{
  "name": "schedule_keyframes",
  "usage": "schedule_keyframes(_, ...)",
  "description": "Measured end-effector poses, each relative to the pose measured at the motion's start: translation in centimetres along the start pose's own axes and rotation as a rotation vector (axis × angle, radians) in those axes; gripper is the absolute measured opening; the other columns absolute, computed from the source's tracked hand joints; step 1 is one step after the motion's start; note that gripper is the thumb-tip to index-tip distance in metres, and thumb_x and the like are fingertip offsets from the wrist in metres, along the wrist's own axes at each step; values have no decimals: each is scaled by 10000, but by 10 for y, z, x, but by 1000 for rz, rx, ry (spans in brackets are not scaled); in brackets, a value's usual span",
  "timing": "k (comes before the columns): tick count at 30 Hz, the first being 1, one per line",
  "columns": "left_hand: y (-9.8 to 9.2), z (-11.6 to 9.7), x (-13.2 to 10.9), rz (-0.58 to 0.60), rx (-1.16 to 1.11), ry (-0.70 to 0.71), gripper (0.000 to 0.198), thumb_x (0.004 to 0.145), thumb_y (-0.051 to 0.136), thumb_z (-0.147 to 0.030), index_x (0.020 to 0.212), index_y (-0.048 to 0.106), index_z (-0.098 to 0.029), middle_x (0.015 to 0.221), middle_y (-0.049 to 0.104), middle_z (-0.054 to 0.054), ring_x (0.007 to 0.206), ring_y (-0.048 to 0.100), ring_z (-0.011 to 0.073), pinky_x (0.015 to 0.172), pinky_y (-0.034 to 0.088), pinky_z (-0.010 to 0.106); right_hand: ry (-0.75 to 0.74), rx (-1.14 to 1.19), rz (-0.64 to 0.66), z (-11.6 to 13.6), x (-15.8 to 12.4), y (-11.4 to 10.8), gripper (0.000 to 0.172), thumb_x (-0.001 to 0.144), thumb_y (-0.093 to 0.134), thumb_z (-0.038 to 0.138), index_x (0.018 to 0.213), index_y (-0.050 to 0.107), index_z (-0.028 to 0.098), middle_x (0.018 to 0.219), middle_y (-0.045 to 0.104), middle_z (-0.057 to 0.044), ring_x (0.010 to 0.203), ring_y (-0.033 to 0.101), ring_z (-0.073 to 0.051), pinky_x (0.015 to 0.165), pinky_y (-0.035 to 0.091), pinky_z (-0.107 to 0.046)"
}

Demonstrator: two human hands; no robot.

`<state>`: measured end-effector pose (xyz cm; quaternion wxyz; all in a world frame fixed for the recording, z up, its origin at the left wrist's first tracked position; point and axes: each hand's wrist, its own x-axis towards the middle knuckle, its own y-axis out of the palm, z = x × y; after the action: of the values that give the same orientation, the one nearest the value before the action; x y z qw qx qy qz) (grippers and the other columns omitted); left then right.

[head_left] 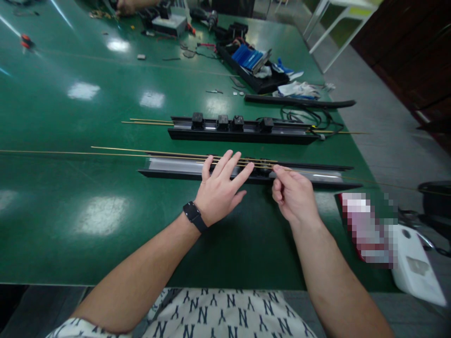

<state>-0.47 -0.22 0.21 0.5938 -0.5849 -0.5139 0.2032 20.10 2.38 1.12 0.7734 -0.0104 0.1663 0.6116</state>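
A long black channel (169, 174) with a pale inner face lies across the green table in front of me. Several thin brass rods (120, 149) run along and over it, some reaching far past its left end. My left hand (221, 188), with a dark watch at the wrist, lies over the channel with its fingers spread across the rods. My right hand (294, 190) pinches a thin brass rod between thumb and fingers above the channel's right half. Dark blocks inside the channel (263, 167) show between my hands, partly hidden.
Behind lies a second black channel (243, 136) with several black blocks and brass rods. Beyond it are a black strip (299, 101), a coiled cable (331, 124) and a black tray (260, 84). A white device (417, 265) sits at right. Another person's hand (127, 7) is at the far left.
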Motion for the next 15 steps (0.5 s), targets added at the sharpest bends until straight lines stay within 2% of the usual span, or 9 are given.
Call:
schedule_keyframes(7,0,0,0,7,4,-2,713,926,729,-415,1580,472,-296,1691,415,147,1605,319,328,1290,129,620,12,10,-1,2,-1,1,396,677,939,397,875,698,153,460,548,62,302,383,-61,260,223,-156)
schedule_keyframes(15,-1,0,0,4,-4,-8,704,924,729,-410,1573,480,-300,1690,418,148,1597,331,336,1283,120,648,9,16,3,2,-1,1,362,692,922,383,842,681,157,455,542,62,300,381,-64,258,221,-162)
